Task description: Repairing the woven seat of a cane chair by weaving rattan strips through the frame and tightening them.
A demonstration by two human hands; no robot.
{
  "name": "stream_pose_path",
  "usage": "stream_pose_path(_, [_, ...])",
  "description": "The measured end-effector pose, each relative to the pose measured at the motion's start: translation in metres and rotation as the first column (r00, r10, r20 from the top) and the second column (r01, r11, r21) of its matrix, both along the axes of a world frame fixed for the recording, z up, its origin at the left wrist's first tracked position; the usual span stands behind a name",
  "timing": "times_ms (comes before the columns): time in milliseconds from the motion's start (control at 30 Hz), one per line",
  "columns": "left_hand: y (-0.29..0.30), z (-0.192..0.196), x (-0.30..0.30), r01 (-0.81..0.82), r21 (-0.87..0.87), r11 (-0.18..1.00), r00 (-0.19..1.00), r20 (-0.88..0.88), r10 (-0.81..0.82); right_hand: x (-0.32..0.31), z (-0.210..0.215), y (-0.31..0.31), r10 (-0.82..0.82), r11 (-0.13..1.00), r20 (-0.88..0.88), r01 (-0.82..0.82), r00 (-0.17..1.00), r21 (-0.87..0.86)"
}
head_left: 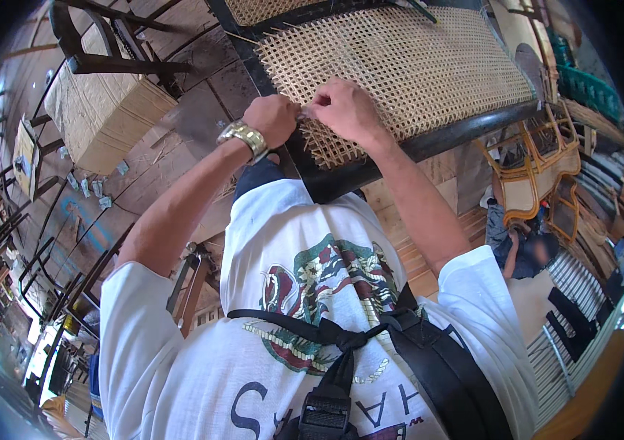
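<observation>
A woven cane panel (407, 66) with an open mesh lies over a black wooden frame (429, 150), its loose strand ends sticking out along the left edge. My left hand (274, 119), with a gold-coloured watch (243, 138) at the wrist, is closed in a pinch at that frayed edge. Close beside it, my right hand (346, 110) is also closed, thumb and fingertips pressed together over the mesh. The fingertips nearly meet on a cane strand, partly hidden between them. A dark thin tool (422, 10) rests at the panel's far side.
To the left stand a cardboard-covered block (103, 110) and a dark wooden chair frame (110, 62). On the right are light wooden chair frames (535, 172), a green crate (590, 89) and another person (521, 249) sitting low. Paper scraps (98, 188) litter the floor.
</observation>
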State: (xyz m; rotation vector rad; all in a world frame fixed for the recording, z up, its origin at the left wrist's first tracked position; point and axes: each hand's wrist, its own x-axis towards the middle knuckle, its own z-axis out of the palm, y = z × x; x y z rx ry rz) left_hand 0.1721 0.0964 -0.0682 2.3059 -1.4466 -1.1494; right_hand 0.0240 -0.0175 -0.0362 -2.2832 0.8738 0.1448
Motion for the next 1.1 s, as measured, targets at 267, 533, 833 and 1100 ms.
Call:
stream_pose_path(267, [-0.019,0.027,0.026,0.117,0.114,0.987,0.99,-0.094,-0.107,-0.002,-0.006,0.018,-0.137,0.99,0.022,0.138,0.99,-0.036])
stream_pose_path(533, [0.025,0.022,0.085,0.187,0.012,0.982,0.923,0.34,-0.18,-0.011,0.009,0.023,-0.012,0.999,0.115,0.016,0.993,-0.037])
stream_pose_path(833, [0.023,0.005,0.07,-0.039,-0.042,0.998,0.998,0.04,0.041,0.014,0.002,0.018,-0.08,0.935,0.092,0.042,0.993,0.352])
stream_pose_path(1100, [-0.005,0.027,0.038,0.126,0.039,0.991,0.992,-0.002,-0.126,0.021,-0.014,0.009,-0.024,0.999,0.019,0.024,1.0,0.035])
